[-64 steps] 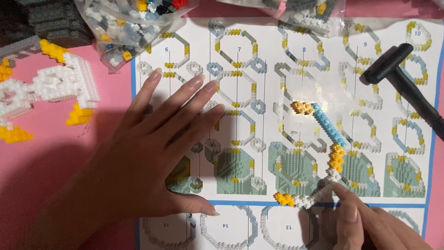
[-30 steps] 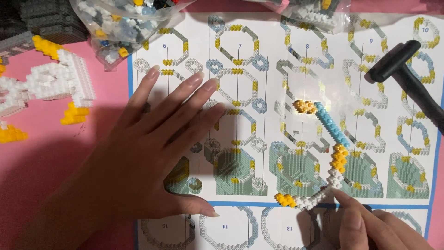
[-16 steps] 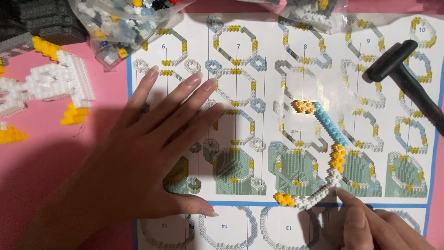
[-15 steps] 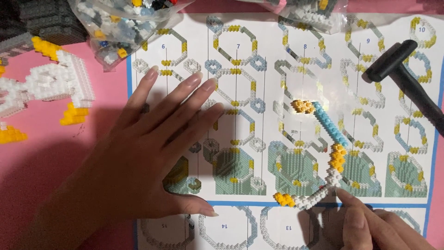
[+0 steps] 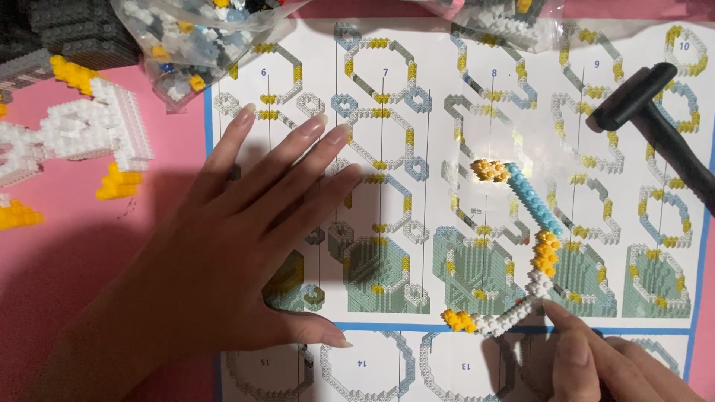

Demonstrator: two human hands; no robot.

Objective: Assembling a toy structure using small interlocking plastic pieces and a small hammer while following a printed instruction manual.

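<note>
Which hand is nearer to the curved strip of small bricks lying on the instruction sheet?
Right. The right hand touches the curved brick strip at its lower bend with a fingertip; the left hand lies flat on the instruction sheet, well to the strip's left.

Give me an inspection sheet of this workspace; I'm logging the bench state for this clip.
Surface: pink table top under a printed instruction sheet.
Job's things: curved brick strip, yellow, blue and white, lying on the sheet.
Clutter: bags of loose bricks, white and yellow brick model, black hammer.
Grippers: left hand flat on the sheet; right hand fingertips touch the strip's white end.
Cables: nothing seen.
Surroundings: nothing seen.
</note>
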